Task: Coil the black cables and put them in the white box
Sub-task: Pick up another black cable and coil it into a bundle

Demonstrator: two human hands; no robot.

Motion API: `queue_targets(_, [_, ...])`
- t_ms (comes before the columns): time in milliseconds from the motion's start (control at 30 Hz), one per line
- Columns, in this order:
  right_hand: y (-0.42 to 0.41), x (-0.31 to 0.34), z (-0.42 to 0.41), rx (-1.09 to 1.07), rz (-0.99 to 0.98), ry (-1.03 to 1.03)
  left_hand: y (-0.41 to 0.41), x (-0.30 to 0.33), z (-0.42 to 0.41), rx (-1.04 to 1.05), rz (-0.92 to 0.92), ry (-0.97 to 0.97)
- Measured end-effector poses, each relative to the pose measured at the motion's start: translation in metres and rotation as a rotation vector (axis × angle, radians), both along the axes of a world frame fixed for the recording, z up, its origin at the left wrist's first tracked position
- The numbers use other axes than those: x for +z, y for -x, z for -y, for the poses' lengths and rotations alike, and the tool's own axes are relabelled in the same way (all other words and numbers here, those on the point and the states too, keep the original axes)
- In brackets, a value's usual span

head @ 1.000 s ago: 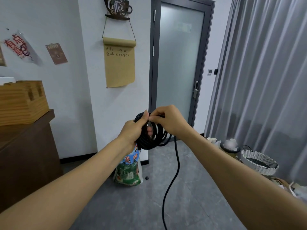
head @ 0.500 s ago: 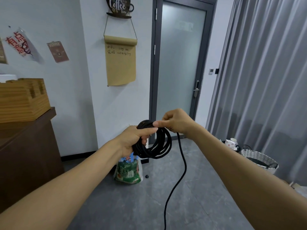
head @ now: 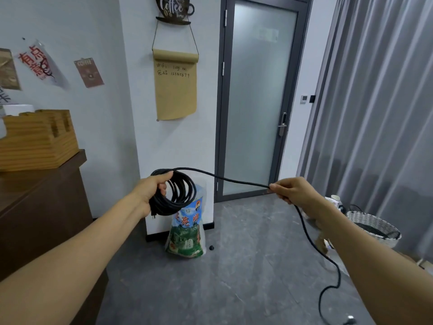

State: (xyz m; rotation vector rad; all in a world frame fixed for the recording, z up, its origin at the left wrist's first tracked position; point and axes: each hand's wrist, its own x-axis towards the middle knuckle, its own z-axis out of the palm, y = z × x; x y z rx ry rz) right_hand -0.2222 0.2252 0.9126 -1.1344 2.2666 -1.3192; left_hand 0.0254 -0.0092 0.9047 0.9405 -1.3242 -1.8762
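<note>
Black cable (head: 236, 180): right hand (head: 294, 191) had drawn apart from left hand (head: 153, 191), pinching a fresh span; left fingers gripped the coil (head: 181, 195). Tail trailed on near-right floor; another loop likely.

Black cable (head: 180, 193), thin and matte, partly wound into a coil of several roughly circular loops. The coil hangs upright in front of the frosted glass door (head: 253, 102), to that door's lower left, with one plug end dangling at its bottom. A single strand leaves the top of the coil and runs almost level across the foot of the door to its lower right corner. From there the strand drops toward the floor right of the door, curving in a loose S and ending in a plug lying on the floor.
</note>
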Motion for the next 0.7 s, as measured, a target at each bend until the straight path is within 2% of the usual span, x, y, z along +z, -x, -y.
queue_targets(100, [0.004, 0.002, 0.004, -0.128, -0.127, 0.02, 0.005, 0.002, -0.005, 0.099, 0.053, 0.096])
queue_targets(233, [-0.02, 0.016, 0.023, -0.257, -0.55, -0.142, 0.023, 0.011, -0.024, 0.263, 0.124, 0.374])
queue_targets(300, [-0.04, 0.028, 0.032, -0.222, -0.719, -0.228, 0.032, 0.016, -0.034, 0.281, 0.148, 0.48])
queue_targets(367, [-0.061, 0.037, 0.039, -0.106, -0.804, -0.265, 0.039, 0.02, -0.042, 0.297, 0.193, 0.565])
queue_targets(533, [-0.098, 0.055, 0.044, 0.212, -0.796, -0.209, 0.049, 0.022, -0.054, 0.288, 0.258, 0.615])
queue_targets(700, [-0.104, 0.06, 0.053, 0.4, -0.61, -0.076, 0.053, 0.024, -0.068, 0.198, 0.308, 0.641])
